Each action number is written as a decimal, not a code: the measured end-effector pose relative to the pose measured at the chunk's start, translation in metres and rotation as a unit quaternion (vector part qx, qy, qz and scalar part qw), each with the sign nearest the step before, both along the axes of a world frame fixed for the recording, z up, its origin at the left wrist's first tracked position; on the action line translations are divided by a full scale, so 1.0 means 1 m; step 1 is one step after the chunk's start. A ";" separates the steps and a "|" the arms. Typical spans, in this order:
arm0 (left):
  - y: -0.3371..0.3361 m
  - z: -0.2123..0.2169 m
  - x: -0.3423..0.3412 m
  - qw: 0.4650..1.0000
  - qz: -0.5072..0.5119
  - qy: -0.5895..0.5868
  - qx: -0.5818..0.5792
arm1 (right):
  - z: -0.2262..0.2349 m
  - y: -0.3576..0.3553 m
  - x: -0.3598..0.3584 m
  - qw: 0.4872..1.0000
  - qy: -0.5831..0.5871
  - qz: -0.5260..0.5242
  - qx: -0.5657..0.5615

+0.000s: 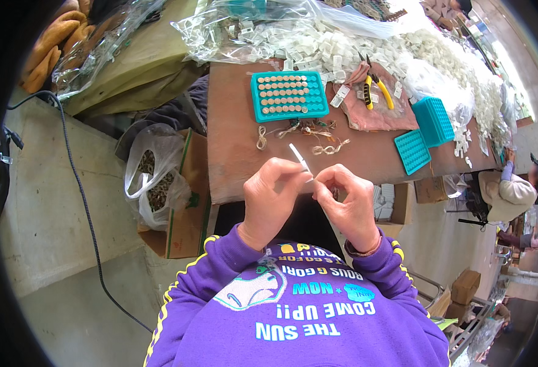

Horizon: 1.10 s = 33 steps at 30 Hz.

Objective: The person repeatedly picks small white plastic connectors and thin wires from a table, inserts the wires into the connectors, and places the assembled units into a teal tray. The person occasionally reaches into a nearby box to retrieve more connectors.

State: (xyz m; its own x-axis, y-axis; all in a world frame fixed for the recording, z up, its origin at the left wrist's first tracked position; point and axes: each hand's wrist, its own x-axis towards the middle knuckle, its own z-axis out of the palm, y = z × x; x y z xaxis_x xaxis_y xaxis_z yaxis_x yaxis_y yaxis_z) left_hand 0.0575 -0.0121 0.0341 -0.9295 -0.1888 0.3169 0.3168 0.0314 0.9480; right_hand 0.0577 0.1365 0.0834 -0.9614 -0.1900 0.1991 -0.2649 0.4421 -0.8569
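My left hand (273, 194) is closed in a pinch on a thin white plastic piece (298, 156), which sticks up at a tilt past the fingertips. Close beside it my right hand (349, 199) is also closed, thumb against fingers, its tips almost meeting the left ones; what it grips is too small to tell. Beyond the hands lies a teal tray (316, 112) with rows of small round metallic pieces (282, 93). Between tray and hands are a looped pale cord (331, 148), a smaller coil (261, 138) and a tangle of fine cords (310, 127).
Yellow-handled pliers (384, 92) rest on a pink cloth (367, 116) at the right. Past them stand stacked teal trays (434, 121) and one loose tray (412, 151). Small clear plastic pieces (324, 52) heap along the back. Left of the table, a cardboard box (189, 211) holds a plastic bag (152, 142).
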 end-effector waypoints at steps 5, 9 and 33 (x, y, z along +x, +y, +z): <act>-0.005 0.001 0.000 0.995 -0.037 -0.019 0.087 | 0.004 0.000 -0.003 0.999 -0.036 0.013 -0.026; 0.004 -0.002 -0.001 0.937 -0.078 -0.096 0.327 | -0.001 -0.011 0.000 0.985 -0.102 0.023 -0.135; -0.006 -0.038 -0.051 0.849 -0.130 -0.103 0.501 | -0.038 -0.012 -0.122 0.953 0.201 -0.050 0.223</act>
State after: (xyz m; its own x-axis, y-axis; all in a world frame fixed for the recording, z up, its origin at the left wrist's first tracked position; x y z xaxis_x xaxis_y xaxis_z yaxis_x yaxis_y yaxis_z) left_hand 0.0070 -0.0181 -0.0039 -0.9973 -0.0464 -0.0568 0.0124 -0.8699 0.4930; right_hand -0.0640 0.1247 0.0458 -0.8424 -0.2533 0.4755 -0.4691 0.7790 -0.4160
